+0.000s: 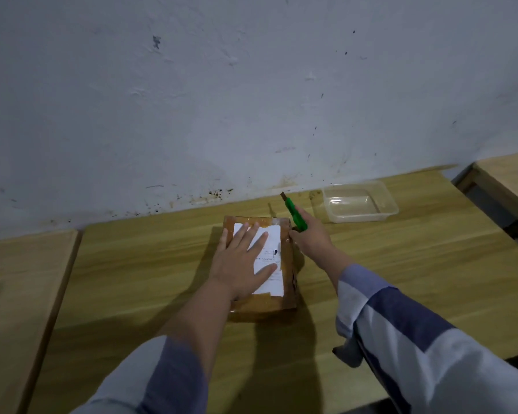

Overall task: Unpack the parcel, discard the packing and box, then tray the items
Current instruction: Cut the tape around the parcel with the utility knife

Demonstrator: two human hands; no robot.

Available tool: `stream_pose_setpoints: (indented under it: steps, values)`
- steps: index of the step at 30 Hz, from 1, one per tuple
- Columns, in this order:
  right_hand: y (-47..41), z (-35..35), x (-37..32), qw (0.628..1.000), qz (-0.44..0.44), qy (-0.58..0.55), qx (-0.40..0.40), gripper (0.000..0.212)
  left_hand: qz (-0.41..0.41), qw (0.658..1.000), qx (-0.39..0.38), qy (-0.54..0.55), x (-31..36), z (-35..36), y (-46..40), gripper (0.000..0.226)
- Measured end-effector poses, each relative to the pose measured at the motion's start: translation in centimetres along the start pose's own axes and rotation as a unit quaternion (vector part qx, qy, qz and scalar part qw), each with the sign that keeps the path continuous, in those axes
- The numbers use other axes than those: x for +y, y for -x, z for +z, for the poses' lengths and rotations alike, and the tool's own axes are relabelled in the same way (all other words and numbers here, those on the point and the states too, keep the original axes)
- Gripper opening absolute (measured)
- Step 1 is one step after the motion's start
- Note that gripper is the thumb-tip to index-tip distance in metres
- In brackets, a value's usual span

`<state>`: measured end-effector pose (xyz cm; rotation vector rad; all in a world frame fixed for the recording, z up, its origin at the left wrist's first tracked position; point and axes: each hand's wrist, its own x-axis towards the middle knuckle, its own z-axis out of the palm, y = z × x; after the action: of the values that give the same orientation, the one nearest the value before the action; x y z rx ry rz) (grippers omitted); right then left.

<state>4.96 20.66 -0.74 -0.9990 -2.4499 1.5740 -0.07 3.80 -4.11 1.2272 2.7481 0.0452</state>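
Parcel (pixel 260 264) lies mid-desk, still taped, label up. Head view: left hand (pixel 243 264) flat on the label, fingers spread, pinning it. Right hand (pixel 310 239) at the parcel's 2 o'clock corner, fist closed round a green cutter (pixel 296 215), blade pointing away. Risk: blade skids off glossy tape toward the left fingers (pixel 260 240), or bites too deep into the contents. Clear tray (pixel 360 201) waits at 1 o'clock, near the wall. Desk (pixel 401 264) offers open room at 3 o'clock; seam edge at 9.
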Motion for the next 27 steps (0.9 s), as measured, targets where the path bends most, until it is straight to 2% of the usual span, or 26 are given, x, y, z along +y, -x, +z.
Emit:
stream_pose_setpoints:
  steps: [5, 11, 27]
  values:
    - [0.4, -0.7, 1.2, 0.999, 0.001, -0.018, 0.050, 0.048, -0.057, 0.998, 0.016, 0.002, 0.5, 0.4, -0.9, 0.074]
    - [3.0, -1.0, 1.7, 0.998, -0.037, 0.026, 0.037, 0.045, -0.107, 0.994, 0.015, 0.010, 1.7, 0.5, -1.4, 0.072]
    - [4.1, -1.2, 0.5, 0.996, -0.041, 0.057, 0.051, 0.043, -0.132, 0.991, 0.016, 0.017, 3.0, 0.3, -1.7, 0.072]
